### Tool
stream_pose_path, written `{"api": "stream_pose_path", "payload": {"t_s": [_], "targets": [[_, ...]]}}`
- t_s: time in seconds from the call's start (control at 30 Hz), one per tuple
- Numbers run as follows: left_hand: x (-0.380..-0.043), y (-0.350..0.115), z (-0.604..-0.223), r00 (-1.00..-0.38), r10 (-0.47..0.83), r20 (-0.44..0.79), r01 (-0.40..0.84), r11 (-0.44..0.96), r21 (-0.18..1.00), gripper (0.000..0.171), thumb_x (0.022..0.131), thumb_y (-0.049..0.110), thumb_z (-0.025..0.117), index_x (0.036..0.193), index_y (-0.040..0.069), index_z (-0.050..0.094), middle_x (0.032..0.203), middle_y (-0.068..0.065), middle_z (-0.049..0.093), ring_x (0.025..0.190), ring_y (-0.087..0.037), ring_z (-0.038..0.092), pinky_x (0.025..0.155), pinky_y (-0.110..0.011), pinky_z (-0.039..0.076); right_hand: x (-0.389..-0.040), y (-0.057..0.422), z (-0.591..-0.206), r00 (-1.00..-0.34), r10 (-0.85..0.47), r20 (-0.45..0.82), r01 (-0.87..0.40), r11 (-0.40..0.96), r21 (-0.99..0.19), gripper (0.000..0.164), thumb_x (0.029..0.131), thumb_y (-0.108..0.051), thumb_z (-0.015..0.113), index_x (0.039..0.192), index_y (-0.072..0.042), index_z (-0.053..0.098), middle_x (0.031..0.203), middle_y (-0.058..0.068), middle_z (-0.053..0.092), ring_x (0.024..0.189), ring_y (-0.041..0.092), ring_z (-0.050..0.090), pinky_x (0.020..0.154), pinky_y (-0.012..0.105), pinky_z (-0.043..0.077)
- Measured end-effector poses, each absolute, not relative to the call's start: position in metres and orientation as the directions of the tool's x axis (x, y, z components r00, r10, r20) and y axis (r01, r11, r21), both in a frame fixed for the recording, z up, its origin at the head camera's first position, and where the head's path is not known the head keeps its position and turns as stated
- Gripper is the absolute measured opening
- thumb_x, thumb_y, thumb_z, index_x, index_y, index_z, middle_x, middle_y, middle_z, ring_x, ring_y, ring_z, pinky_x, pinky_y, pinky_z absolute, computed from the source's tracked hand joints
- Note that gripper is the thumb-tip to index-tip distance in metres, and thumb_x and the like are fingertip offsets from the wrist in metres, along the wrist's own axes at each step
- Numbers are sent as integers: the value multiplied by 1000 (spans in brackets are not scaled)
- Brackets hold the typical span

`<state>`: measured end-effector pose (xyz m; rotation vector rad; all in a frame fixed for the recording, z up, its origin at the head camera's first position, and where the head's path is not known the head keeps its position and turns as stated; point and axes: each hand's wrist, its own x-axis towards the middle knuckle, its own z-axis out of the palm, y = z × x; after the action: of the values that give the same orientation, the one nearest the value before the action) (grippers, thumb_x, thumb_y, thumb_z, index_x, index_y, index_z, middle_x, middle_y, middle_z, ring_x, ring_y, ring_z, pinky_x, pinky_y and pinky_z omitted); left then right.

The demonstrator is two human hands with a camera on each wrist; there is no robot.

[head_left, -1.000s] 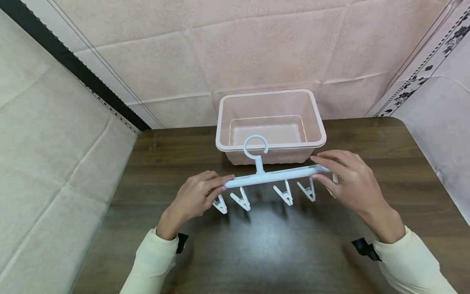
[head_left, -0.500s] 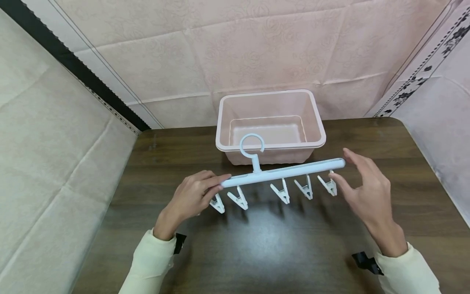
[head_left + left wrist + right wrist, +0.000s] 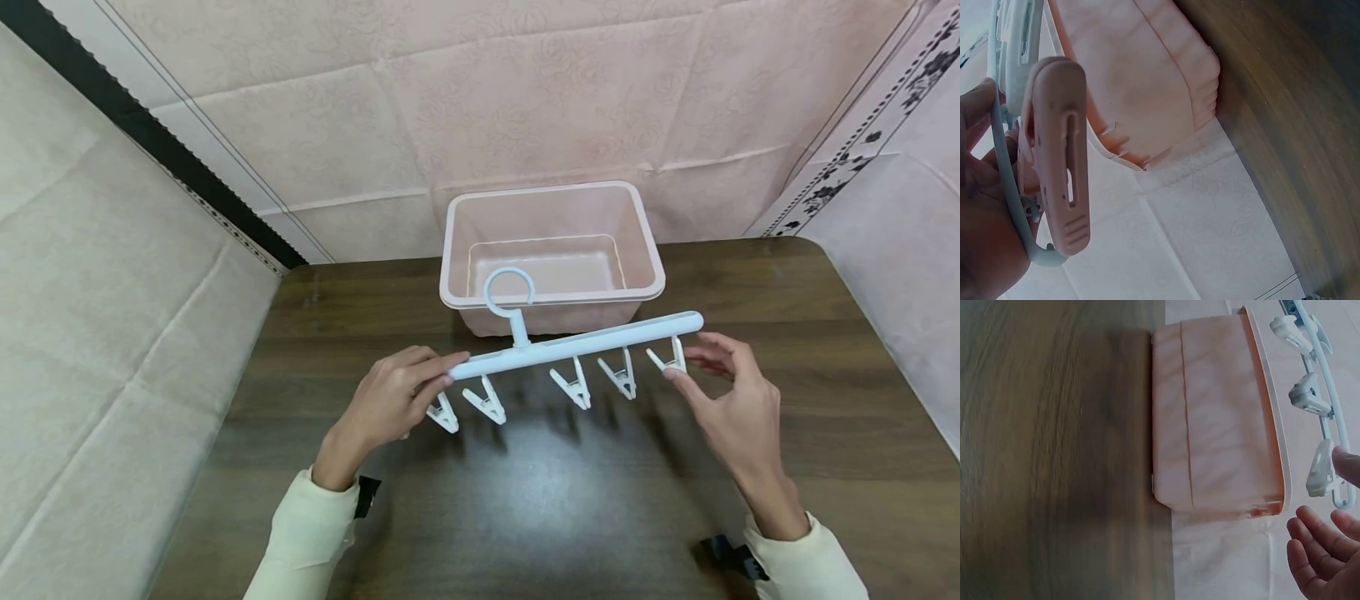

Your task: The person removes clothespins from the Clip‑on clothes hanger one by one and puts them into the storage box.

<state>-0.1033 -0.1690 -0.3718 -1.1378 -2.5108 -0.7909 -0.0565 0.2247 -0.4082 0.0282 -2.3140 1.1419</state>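
Note:
A light blue clip hanger [image 3: 592,342], its hook up, is held above the table at a tilt, the right end higher. My left hand [image 3: 390,396] grips the bar's left end, thumb and fingers around it. Several white clips hang beneath the bar. In the left wrist view a pinkish clip [image 3: 1072,156] hangs at the bar's near end; from the head it is hidden. My right hand [image 3: 731,404] is at the rightmost clip [image 3: 678,357], thumb tip against it. In the right wrist view the other fingers [image 3: 1316,534] are loosely bent, apart from the clip.
A pink plastic basin [image 3: 600,296] stands at the table's back edge, right behind the bar, and the hook overlaps its front rim in the head view. Beneath everything lies a dark wooden table [image 3: 480,517]. Pale patterned cloth [image 3: 540,100] hangs behind.
My right hand has let go of the bar's right end, moved away to the right, then come back lower beside the rightmost clip. The bar's right end has risen slightly; my left hand keeps its grip.

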Motion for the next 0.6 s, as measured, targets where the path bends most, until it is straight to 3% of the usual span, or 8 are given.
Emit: {"api": "stream_pose_path", "payload": {"t_s": [0.23, 0.6], "targets": [[-102, -169, -372, -661, 602, 449, 750, 545, 374, 34, 90, 2, 72, 124, 5, 71, 85, -2, 62, 65, -9, 46, 53, -24, 41, -56, 222, -411, -858, 226, 462, -243, 612, -752, 48, 77, 0, 86, 120, 1, 65, 101, 14, 72, 91, -11, 55, 80, 13, 37], [-102, -170, -374, -665, 605, 438, 747, 552, 371, 33, 91, 3, 71, 124, 6, 71, 83, -1, 60, 65, -9, 46, 53, -25, 41, -56, 224, -408, -828, 284, 484, -236, 606, -759, 35, 77, 1, 86, 110, -3, 75, 93, 11, 73, 83, -7, 59, 62, 14, 37]]}}
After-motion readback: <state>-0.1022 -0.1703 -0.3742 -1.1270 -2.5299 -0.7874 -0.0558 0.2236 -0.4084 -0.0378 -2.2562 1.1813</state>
